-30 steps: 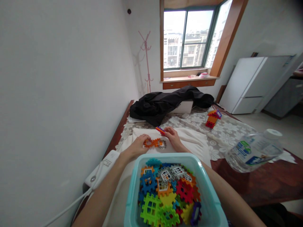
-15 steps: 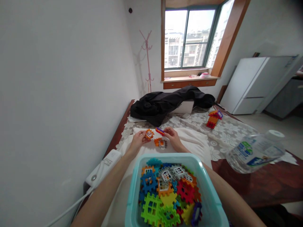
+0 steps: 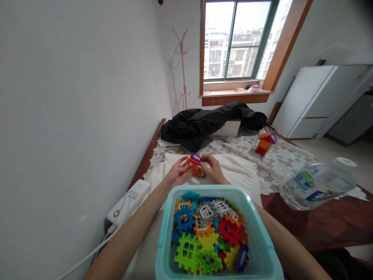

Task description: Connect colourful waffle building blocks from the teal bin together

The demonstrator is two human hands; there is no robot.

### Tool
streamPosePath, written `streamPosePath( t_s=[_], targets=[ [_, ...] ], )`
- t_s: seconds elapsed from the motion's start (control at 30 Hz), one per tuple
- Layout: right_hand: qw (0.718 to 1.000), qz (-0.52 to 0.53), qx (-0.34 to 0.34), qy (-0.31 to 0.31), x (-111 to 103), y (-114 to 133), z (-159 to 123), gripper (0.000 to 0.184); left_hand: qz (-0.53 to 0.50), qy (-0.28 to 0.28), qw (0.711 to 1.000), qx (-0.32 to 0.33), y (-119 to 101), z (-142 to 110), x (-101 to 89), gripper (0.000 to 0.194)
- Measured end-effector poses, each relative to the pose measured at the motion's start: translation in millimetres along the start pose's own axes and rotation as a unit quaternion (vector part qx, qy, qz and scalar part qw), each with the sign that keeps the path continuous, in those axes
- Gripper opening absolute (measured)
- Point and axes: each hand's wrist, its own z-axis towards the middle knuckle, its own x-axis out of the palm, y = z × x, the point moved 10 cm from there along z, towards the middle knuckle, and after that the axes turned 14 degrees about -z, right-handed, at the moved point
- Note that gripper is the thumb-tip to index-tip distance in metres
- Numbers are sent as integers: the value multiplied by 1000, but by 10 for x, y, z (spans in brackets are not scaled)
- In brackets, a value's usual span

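Beyond the far rim of a pale turquoise tub [image 3: 166, 233], my two hands meet over a white cloth. My left hand [image 3: 176, 173] is closed on an orange building tile [image 3: 190, 165] with a white window pattern. Pinched in my right hand [image 3: 212, 168] is a red and purple piece [image 3: 195, 157], touching the orange tile from above. Just below them, partly hidden, an orange and grey piece [image 3: 199, 172] lies on the cloth. Many coloured interlocking tiles [image 3: 187, 251] fill the tub.
A small built house [image 3: 264, 143] stands on the patterned tablecloth at right, behind a large clear bottle [image 3: 316, 184]. Black clothing [image 3: 198, 126] lies across the table's far end. A white power strip [image 3: 128, 200] runs along the left wall.
My hands have come together. The red and purple piece has moved left onto the orange tile and turned, so its purple window face shows. The view has tipped slightly downward.
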Motion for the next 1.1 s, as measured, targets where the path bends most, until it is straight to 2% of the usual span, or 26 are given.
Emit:
streamPosePath(
  t_s=[0.1,0.23,0.47,0.7,0.93,1.1],
  targets=[
    [1000,-11,-4,2,4,41,-9,19,24,21,999,-16,51,5,35,85],
    [1000,-26,-14,7,11,87,-15,19,60,30,998,4,67,50,24,100],
    [998,-54,-41,19,45,94,-33,20,116,40,992,35,111,80,27,86],
    [997,-63,-45,26,26,103,-31,19,85,69,994,-3,133,72,34,80],
    [997,-54,-41,47,46,108,-38,19,69,38,997,8,137,93,-58,71],
    [997,-28,-31,65,79,78,-28,17,80,31,996,17,97,92,-64,78]
  ],
)
